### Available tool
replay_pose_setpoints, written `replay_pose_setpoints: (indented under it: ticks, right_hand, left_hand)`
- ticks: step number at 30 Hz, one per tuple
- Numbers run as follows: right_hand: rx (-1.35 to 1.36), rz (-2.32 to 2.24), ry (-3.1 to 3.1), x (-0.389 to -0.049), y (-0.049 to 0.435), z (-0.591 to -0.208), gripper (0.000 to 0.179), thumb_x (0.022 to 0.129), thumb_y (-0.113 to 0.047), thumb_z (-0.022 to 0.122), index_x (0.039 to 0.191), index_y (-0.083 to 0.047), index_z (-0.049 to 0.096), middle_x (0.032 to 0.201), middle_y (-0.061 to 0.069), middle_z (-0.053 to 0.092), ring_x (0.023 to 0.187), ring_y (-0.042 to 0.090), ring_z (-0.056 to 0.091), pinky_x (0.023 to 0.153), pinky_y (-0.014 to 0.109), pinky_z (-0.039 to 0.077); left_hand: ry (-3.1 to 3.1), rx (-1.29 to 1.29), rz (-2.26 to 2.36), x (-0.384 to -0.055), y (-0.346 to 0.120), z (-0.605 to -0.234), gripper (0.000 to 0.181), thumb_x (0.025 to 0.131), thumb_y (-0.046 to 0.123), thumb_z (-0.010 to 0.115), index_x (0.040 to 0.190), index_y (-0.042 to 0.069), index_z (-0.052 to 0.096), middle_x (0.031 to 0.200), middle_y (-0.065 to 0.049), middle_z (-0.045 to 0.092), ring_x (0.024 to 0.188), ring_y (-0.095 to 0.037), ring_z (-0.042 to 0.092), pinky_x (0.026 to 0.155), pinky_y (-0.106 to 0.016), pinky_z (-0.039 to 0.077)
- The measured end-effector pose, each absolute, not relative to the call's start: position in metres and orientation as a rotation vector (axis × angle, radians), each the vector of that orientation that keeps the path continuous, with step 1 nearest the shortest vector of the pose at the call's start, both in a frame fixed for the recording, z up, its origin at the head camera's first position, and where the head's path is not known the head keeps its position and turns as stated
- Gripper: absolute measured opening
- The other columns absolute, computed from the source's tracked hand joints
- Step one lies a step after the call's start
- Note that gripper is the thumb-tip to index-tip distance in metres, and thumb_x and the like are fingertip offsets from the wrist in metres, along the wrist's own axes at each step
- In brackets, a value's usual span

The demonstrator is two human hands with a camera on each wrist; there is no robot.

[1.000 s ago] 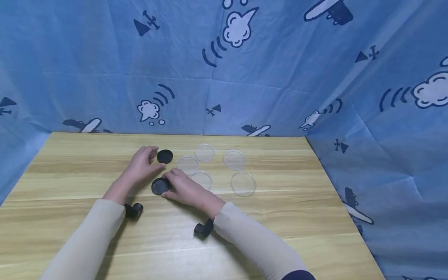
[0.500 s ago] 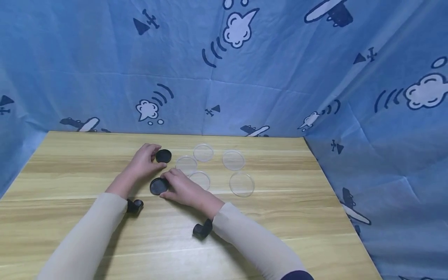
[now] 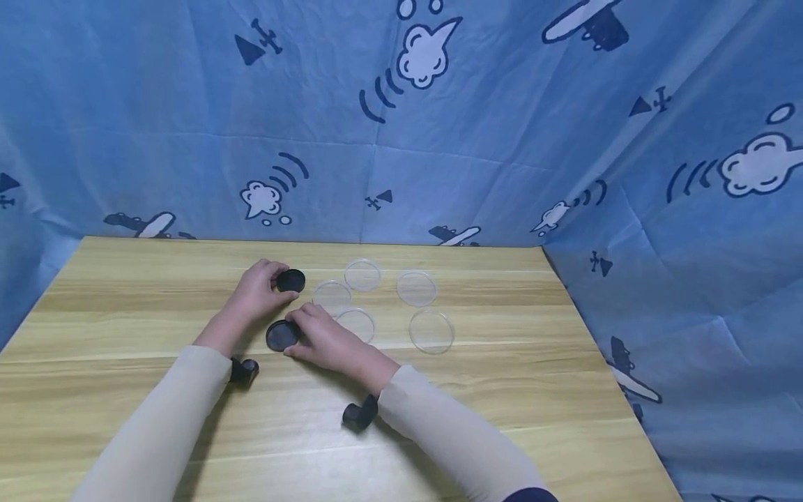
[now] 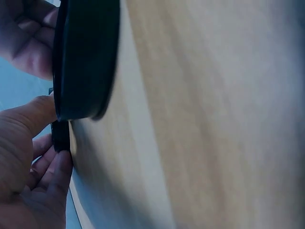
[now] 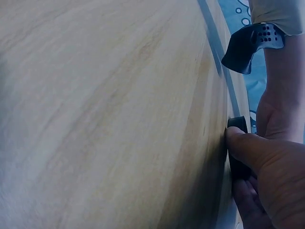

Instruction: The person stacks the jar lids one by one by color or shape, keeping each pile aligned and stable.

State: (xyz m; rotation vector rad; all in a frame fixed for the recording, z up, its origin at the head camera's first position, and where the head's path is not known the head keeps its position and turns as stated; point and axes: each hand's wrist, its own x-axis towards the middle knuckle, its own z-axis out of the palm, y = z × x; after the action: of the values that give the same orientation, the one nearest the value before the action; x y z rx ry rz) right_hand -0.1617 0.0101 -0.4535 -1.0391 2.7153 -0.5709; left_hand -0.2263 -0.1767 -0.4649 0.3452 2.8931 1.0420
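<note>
Two shallow round black dishes lie on the left half of the wooden table. My left hand [image 3: 260, 289] pinches the farther dish [image 3: 291, 280] from its left side, thumb at the near edge and fingers at the far edge. With thumb and fingers my right hand [image 3: 323, 339] grips the right side of the nearer dish [image 3: 282, 335], which has a raised rim. In the left wrist view the nearer dish [image 4: 88, 57] looms large and dark before the left hand [image 4: 28, 157]. The right wrist view has the right hand [image 5: 281, 179] on the dish [image 5: 238, 143].
Several clear round lids lie to the right of the dishes, among them one behind the right hand [image 3: 356, 325] and one farther right [image 3: 431, 331]. A blue patterned cloth [image 3: 351, 125] hangs behind the table [image 3: 533, 390] and along its right side. Both wrists wear black camera mounts.
My left hand has moved slightly right and its fingers have come in around the farther dish. My right hand keeps its grip on the nearer dish. The head view has shifted slightly.
</note>
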Motion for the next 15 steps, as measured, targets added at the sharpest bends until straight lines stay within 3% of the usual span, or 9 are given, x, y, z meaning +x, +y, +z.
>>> replay_pose_setpoints:
  ticks: [15]
  right_hand:
    - [-1.024, -0.594, 2.707, -0.1640, 0.0110, -0.4532, 0.051, 0.096, -0.031, 0.077, 0.137, -0.004, 0.061, 0.128, 0.009, 0.064, 0.119, 0.020, 0.057, 0.104, 0.024, 0.049]
  left_hand:
    - [2.887, 0.320, 1.029, -0.2262, -0.1760, -0.4620, 0.060, 0.091, 0.021, 0.080, 0.137, -0.011, 0.059, 0.115, -0.026, 0.060, 0.101, -0.037, 0.058, 0.094, -0.054, 0.051]
